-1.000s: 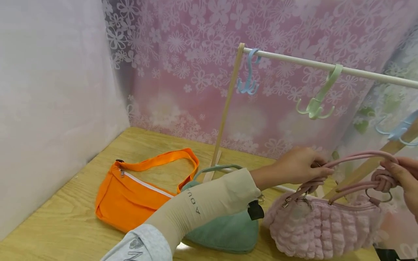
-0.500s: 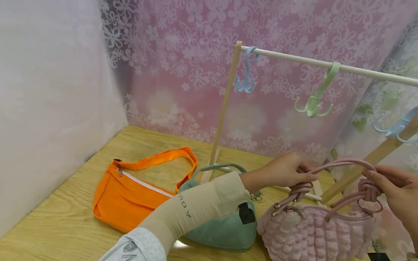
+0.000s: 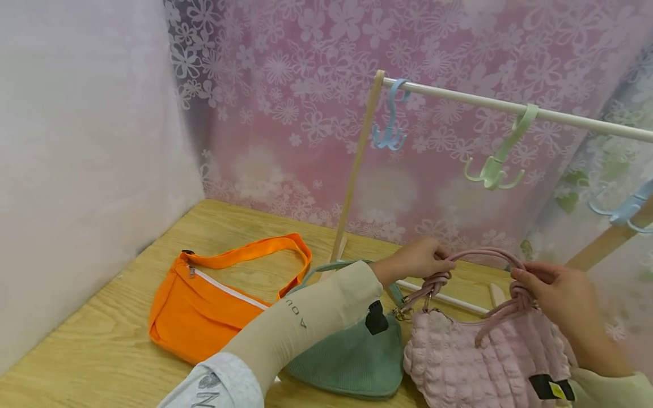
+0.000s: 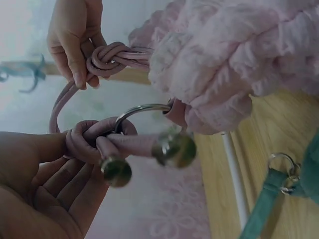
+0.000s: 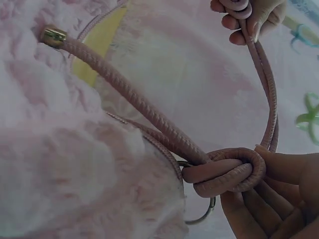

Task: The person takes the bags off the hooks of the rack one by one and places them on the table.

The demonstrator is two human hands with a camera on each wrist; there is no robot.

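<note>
A puffy pink handbag (image 3: 459, 351) hangs below both hands by its knotted cord handle (image 3: 484, 253). My left hand (image 3: 415, 260) pinches the handle just above its left knot. Close to the right knot, my right hand (image 3: 561, 294) grips the other end between thumb and fingers. In the left wrist view a metal ring (image 4: 142, 110) joins the knot to the bag, and two gold-coloured cord tips stick out. The right wrist view shows the right knot (image 5: 224, 172) against the fingers and a loose cord end lying over the pink fabric.
A rack with a white bar (image 3: 459, 96) carries a blue hook (image 3: 390, 122), a green hook (image 3: 497, 164) and another blue hook (image 3: 627, 209). On the wooden table lie an orange bag (image 3: 204, 311) and a green bag (image 3: 352, 362), partly behind my left sleeve.
Both hands have moved left with the pink handbag, bringing it up beside the green bag. My right hand has come closer to the left, and its forearm now shows.
</note>
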